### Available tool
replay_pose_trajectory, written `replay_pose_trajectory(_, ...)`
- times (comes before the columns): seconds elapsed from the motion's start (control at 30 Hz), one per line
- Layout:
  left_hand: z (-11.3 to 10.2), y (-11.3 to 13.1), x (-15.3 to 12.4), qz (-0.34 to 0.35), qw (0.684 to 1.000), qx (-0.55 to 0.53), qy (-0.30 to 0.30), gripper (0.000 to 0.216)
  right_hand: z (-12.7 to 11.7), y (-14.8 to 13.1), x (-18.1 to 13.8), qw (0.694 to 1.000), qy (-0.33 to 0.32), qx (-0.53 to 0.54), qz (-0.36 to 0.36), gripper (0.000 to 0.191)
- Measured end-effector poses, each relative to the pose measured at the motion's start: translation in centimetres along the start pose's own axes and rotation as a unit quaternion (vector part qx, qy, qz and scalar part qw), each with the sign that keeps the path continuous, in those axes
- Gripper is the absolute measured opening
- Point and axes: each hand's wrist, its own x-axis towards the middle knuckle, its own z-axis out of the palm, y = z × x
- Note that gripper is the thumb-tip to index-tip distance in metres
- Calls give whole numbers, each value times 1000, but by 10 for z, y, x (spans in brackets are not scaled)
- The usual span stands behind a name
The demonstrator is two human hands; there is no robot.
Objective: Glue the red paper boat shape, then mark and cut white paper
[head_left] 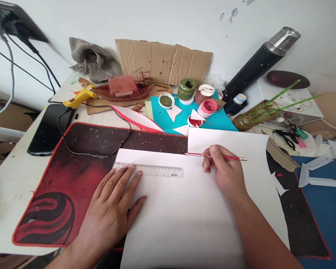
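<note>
A large white sheet of paper [168, 209] with a notched upper edge covers the middle of the mat. Across its upper left part lies a clear plastic ruler [159, 171]. My left hand [114, 201] rests flat, its fingertips on the ruler's left half and its thumb spread on the paper. A red pencil [231, 157] sits between the thumb and fingers of my right hand [221, 168]. The pencil lies nearly level over the sheet, its tip pointing left near the notch corner.
Behind the paper stand paint jars [186, 89] on a turquoise sheet [159, 112]. A yellow glue gun [80, 96], its cord looping over the mat [100, 136], and a red model boat [123, 89] are at the back left. A black flask [254, 65] leans at the right.
</note>
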Motion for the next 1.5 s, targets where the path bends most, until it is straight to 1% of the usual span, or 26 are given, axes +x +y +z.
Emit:
replay_pose_trajectory(0.1,0,0,0,-1,1000,-4,0,60,0,0,0,1000,1,-3,-1,53)
replay_pose_trajectory(0.6,0,0,0,0,1000,-2,1,59,0,-1,0,1000,2,-9,1,53)
replay_pose_trajectory(0.93,-1,0,3,8,1000,4,4,54,0,1,0,1000,1,-3,-1,52)
replay_pose_trajectory(1.1,0,0,3,13,1000,10,8,52,1,2,1,1000,7,14,4,52)
replay_pose_trajectory(1.3,2,3,3,7,1000,7,18,49,3,4,5,997,29,66,10,52)
replay_pose_trajectory(1.37,4,4,3,-1,1000,3,24,48,8,2,4,997,13,71,13,52)
replay_pose_trajectory(1.5,7,5,2,-13,999,-3,37,47,28,-3,0,997,-52,55,19,55)
